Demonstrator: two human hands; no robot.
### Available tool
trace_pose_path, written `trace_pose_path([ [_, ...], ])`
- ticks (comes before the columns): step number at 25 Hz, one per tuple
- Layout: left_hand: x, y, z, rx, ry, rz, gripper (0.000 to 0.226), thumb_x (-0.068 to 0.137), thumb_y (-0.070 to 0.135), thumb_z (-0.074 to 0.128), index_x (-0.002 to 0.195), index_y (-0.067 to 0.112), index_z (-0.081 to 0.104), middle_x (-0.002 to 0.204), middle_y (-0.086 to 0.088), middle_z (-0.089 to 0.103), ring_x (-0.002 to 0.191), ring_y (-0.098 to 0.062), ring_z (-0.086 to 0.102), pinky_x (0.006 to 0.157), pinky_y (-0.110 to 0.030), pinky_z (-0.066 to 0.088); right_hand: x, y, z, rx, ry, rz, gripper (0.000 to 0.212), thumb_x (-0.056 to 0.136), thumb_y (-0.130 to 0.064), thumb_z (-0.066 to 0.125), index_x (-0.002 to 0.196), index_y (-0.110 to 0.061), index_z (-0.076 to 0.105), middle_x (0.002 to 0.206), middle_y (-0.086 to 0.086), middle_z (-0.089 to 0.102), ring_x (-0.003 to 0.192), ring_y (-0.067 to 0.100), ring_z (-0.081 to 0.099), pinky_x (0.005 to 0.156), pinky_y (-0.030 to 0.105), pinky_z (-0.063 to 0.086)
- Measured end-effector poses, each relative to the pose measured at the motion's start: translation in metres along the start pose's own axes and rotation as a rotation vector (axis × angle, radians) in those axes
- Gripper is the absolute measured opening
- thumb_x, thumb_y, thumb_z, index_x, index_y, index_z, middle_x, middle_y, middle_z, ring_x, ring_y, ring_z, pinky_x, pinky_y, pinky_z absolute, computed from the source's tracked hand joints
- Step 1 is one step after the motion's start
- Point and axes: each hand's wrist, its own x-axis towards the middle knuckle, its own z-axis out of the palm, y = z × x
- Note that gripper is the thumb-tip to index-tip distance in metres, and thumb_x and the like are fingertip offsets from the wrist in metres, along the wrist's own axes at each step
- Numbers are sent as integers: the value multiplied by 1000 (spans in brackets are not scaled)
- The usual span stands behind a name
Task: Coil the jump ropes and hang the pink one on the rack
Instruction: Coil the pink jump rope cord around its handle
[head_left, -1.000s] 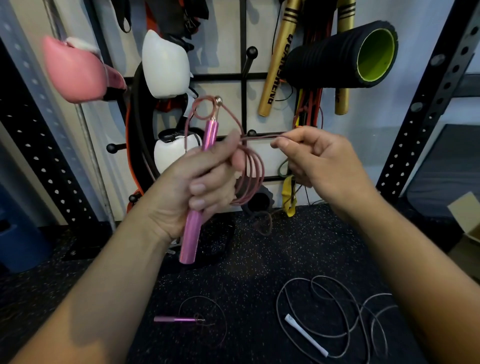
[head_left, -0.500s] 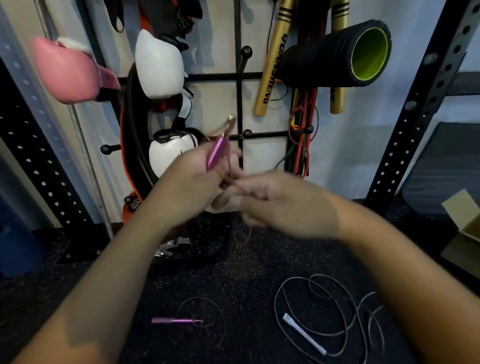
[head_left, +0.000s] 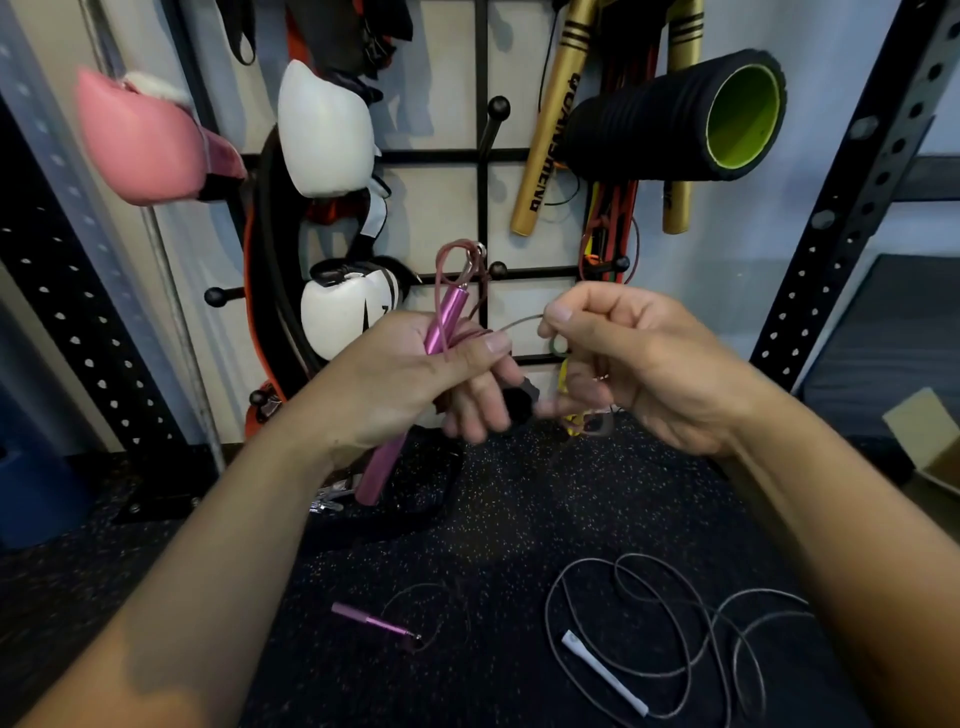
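Observation:
My left hand grips a pink jump rope handle held upright, with loops of its thin pink cord gathered against it. My right hand pinches the same cord a short way to the right, and a length of it spans between the two hands. The rope's other pink handle lies on the black floor below, its cord trailing. A second rope with a white handle and grey cord lies loose on the floor at the lower right. The black wall rack with knobbed pegs stands behind my hands.
On the rack hang a pink boxing glove, white gloves, gold sticks, a black foam roller and resistance bands. Perforated black uprights flank it. A cardboard box sits at the right.
My hands came together low in front of the rack, then parted again. The right hand has drawn the cord out to the right, and the left hand holds the handle upright again.

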Motion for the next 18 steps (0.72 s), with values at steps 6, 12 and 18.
trace_pose_path([
  [6,-3,-1,0,-52,81,39,38,96,37,57,83,6,74,40,5,44,35,-9,35,42,-23,31,-3,-7,-2,-403,164,-215,15,91,-23,74,92,-9,78,62,-4,63,54,11,49,48,23,38],
  [12,-7,8,5,-62,21,44,37,101,29,51,79,15,76,51,-4,64,49,-25,63,57,-29,53,2,-3,5,-489,240,-415,11,94,-23,74,95,-13,77,56,17,54,45,14,43,43,23,35],
  [18,-10,6,9,-154,65,55,37,94,36,55,79,7,72,44,1,54,36,-12,50,49,-19,47,-1,1,12,-507,314,-458,10,93,-25,76,92,-16,79,56,26,42,49,26,33,43,34,31],
])
